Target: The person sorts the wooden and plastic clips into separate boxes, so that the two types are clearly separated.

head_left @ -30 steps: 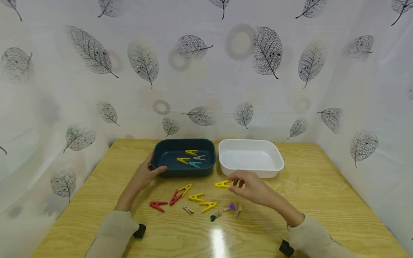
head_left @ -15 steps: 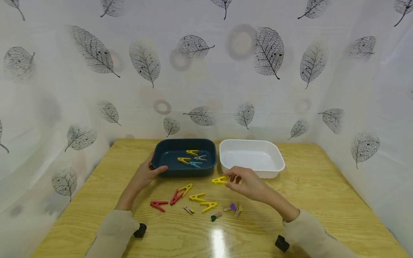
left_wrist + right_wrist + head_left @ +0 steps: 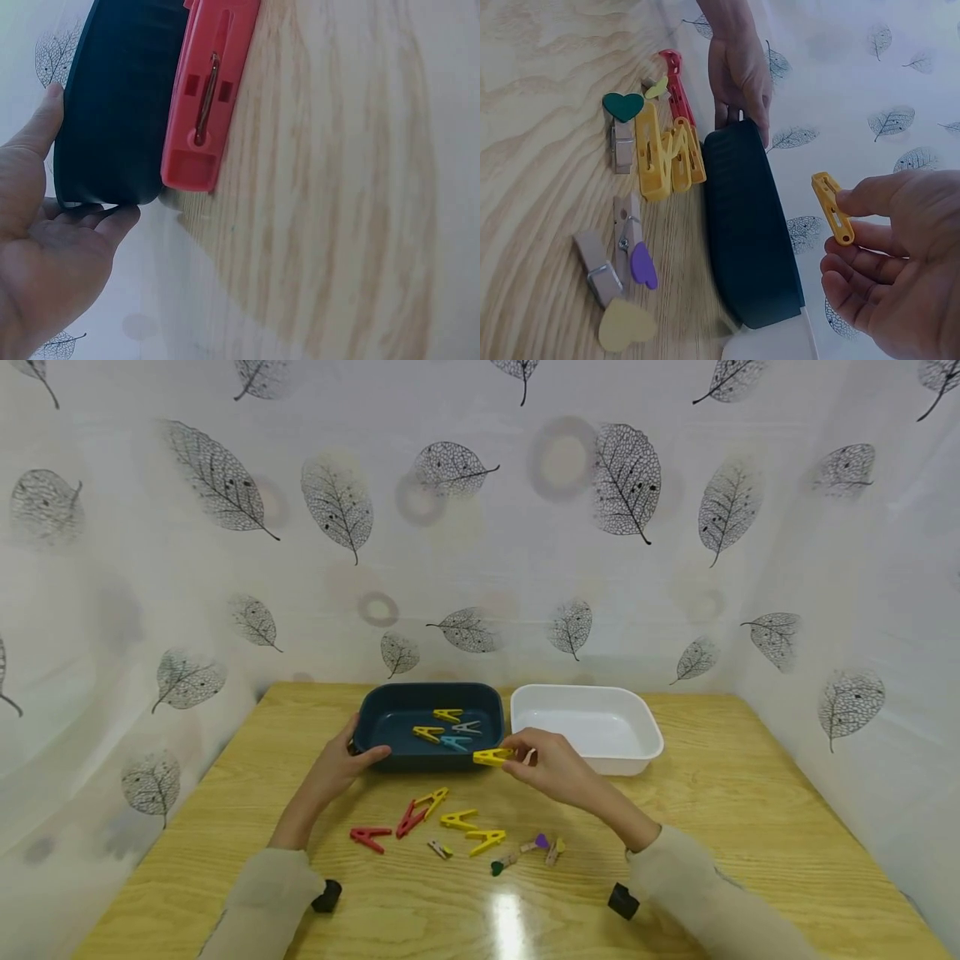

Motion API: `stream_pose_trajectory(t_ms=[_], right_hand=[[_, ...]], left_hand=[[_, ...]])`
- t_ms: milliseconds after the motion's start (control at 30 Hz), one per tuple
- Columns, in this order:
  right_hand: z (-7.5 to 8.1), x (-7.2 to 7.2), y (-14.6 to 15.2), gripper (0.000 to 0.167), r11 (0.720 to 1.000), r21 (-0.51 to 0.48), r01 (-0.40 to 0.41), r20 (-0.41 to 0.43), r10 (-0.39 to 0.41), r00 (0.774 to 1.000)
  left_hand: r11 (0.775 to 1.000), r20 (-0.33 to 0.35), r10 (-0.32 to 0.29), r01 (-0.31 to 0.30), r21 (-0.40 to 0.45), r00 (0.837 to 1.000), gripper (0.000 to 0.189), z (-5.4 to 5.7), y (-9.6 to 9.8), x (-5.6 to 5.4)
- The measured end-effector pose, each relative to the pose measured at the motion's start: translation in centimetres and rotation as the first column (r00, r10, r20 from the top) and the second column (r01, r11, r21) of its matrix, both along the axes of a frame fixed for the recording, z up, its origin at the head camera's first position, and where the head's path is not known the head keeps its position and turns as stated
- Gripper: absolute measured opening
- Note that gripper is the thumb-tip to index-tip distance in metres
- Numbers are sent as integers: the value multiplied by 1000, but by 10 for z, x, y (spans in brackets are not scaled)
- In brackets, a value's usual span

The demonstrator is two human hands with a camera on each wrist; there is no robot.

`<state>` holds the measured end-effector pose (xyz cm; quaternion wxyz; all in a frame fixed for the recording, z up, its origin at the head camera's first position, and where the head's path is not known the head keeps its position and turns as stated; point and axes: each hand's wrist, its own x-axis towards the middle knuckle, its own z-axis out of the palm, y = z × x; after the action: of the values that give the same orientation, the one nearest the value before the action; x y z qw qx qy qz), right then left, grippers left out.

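Observation:
In the head view my left hand [image 3: 335,766] grips the left front corner of a dark blue tray [image 3: 431,764], thumb at the rim and fingers along its end wall. Inside that tray lie two yellow clothespins, a grey one [image 3: 467,727] and a light blue one [image 3: 454,743]. My right hand [image 3: 551,766] pinches a yellow clothespin [image 3: 832,208] between thumb and fingers. This clothespin overlaps the tray's front right corner in the head view, and the right wrist view shows it raised above the tray's rim.
A white tray [image 3: 651,752] stands right of the dark blue one. On the wooden table [image 3: 720,827] in front lie red clothespins [image 3: 369,837], several yellow clothespins [image 3: 486,840] and several small wooden pegs [image 3: 553,851], some bearing hearts. A leaf-print curtain [image 3: 480,527] hangs behind.
My right hand has moved left and forward with the yellow clothespin, from in front of the white tray to the dark blue tray's front right corner. My left hand has stayed in place.

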<state>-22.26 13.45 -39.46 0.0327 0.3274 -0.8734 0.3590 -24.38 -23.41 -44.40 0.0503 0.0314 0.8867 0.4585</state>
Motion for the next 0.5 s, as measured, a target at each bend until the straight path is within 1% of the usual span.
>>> stream_pose_trajectory(t_ms=[133,367,500], right_hand=[[0,-6,-9,26,1000,-9,11,7,-11,1000],[-1,-17,-26,24,999,-35,29,-21,-30,999],[0,-23,-35,25,998,-43,36,-23,-37,999]], left_hand=[[1000,-4,0,0,0,1000,99,0,-1,0],[1000,-1,6,-6,-2,1000,100,2,0,0],[1000,0,11,-11,6,1000,102,1,0,-1]])
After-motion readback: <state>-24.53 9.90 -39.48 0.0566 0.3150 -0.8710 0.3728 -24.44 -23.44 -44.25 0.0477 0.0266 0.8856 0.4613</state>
